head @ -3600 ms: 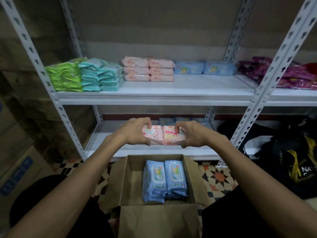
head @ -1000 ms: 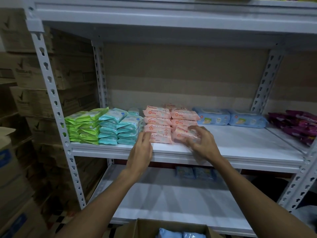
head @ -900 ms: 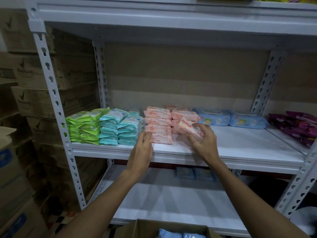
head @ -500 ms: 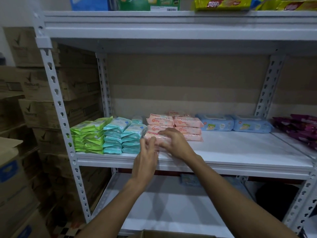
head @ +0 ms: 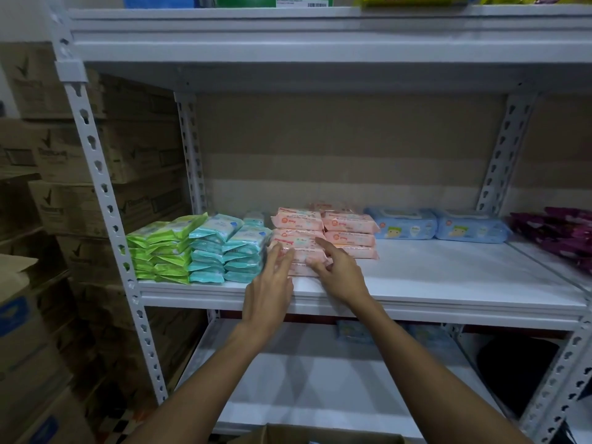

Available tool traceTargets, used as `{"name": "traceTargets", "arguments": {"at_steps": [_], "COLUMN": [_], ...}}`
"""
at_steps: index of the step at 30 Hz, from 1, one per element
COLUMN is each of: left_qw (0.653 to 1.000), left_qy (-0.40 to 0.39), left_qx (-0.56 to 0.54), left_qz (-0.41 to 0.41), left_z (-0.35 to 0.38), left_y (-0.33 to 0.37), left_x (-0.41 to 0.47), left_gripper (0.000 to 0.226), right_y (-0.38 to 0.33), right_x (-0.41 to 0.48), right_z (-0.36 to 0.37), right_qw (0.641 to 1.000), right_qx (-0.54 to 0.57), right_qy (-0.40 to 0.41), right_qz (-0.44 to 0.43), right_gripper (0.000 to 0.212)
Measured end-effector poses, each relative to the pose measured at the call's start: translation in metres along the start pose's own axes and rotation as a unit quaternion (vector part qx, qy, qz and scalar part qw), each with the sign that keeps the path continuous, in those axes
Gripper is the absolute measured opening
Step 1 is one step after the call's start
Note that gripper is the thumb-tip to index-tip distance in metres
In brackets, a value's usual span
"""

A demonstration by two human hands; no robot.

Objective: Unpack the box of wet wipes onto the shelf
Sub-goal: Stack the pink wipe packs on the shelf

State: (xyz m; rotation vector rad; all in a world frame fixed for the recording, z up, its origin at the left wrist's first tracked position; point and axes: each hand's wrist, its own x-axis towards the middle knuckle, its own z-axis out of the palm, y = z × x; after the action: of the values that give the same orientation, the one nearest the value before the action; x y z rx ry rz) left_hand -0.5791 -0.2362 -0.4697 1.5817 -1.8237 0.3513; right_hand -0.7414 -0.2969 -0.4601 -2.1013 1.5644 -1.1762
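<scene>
Far left, brown boxes [head: 96, 149] are piled up next to the rack. On the white shelf [head: 464, 277], the green packs [head: 160, 248] come first in a pile. The teal packs [head: 224, 248] sit right beside them, touching.

Next are the pink packs [head: 298, 224], in two piles side by side. The left pile is taller than the right one. Both hands are at the left pink pile. The left hand [head: 270, 293] has straight fingers, held close together. Its tips touch the left end of the pile, just by the teal packs. The right hand [head: 339, 274] is spread loose, with its fingers lying on the front of the pile. One finger points up along a pack. Neither hand is holding a pack.

After the pink piles, two blue packs [head: 403, 222] lie flat in a row at the back of the shelf. Purple packs [head: 557, 232] lie far right, on the next shelf over.

On the shelf below, more blue packs show dimly under the right arm. At the very bottom, only the top edge of the open box [head: 320, 435] shows, on the floor below the arms.
</scene>
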Motion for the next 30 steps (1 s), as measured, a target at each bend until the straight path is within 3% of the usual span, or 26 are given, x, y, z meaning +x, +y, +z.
{"name": "traceTargets", "arguments": {"at_steps": [12, 19, 25, 27, 30], "left_qw": [1.0, 1.0, 0.999, 0.999, 0.999], "left_qy": [-0.008, -0.003, 0.005, 0.012, -0.003], "left_qx": [-0.009, -0.019, -0.012, -0.01, -0.036], "left_qz": [-0.003, -0.002, 0.032, 0.046, 0.038], "left_z": [0.003, 0.003, 0.023, 0.032, 0.047], "left_y": [-0.002, -0.002, -0.005, -0.003, 0.003], "left_x": [0.002, 0.0, -0.029, -0.049, -0.077], "left_gripper": [0.059, 0.052, 0.04, 0.049, 0.063], "right_y": [-0.012, -0.007, 0.006, 0.024, 0.045], "right_x": [-0.004, -0.021, -0.072, -0.095, -0.125], "right_z": [-0.003, -0.003, -0.004, 0.002, 0.008], "right_qw": [0.999, 0.999, 0.986, 0.97, 0.966], "right_qx": [-0.03, -0.009, -0.153, -0.226, -0.236], "right_qy": [-0.028, 0.014, 0.049, 0.047, 0.053], "right_qz": [0.024, 0.046, -0.042, -0.075, -0.09], "right_gripper": [0.068, 0.074, 0.066, 0.065, 0.063]}}
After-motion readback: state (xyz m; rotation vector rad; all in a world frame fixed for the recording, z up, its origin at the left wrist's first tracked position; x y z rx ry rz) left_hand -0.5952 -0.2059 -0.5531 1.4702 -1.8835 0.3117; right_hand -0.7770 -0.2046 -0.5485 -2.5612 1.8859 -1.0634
